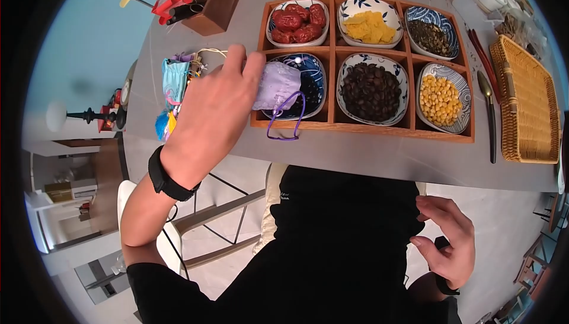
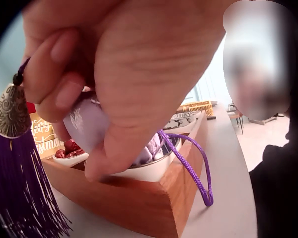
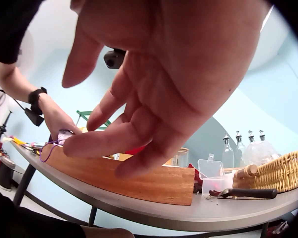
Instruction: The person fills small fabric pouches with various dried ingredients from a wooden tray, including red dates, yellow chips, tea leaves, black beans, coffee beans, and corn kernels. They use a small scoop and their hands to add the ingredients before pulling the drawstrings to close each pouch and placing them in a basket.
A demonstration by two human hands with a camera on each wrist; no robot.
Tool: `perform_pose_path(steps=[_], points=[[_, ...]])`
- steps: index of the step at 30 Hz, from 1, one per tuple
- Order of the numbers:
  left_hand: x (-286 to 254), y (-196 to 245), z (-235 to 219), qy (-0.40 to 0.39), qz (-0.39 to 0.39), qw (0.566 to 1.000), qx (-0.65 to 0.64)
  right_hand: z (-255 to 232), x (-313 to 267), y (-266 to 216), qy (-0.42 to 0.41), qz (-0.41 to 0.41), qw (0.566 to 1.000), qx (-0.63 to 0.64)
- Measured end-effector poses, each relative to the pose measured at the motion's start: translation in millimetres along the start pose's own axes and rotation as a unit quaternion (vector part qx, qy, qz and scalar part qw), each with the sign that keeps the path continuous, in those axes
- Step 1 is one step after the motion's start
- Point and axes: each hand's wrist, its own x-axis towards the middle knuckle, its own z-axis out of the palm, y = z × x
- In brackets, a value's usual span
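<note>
Our left hand (image 1: 207, 111) pinches a lilac pouch (image 1: 277, 86) above the blue dish (image 1: 320, 90) in the wooden tray's (image 1: 361, 130) near-left compartment; a purple cord (image 1: 285, 139) loops over its front edge. Rightward we have dark beans (image 1: 370, 92), then yellow kernels (image 1: 440, 100). Our right hand (image 1: 449, 238), empty, fingers loosely apart, hangs beside the table (image 1: 355, 157).

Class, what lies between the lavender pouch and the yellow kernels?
In the head view, rightward from the pouch: the uncovered part of the blue bowl, then the bowl of dark beans, between wooden dividers.
</note>
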Motion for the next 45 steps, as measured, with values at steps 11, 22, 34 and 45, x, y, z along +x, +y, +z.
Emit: perform_pose_path(steps=[11,22,34,45], points=[[3,6,-18,-0.013,0.024,0.994,0.105,-5,-7,10,0.036,0.037,0.998,0.021],[-1,5,-15,0.017,0.020,0.997,0.074,-4,-3,12,0.033,0.049,0.998,0.025],[-8,-2,-3,0.014,0.028,0.995,0.091,3,-7,12,0.048,0.084,0.994,0.042],[-10,-1,1,0.037,0.012,0.997,0.069,7,-14,15,0.065,0.114,0.991,0.041]])
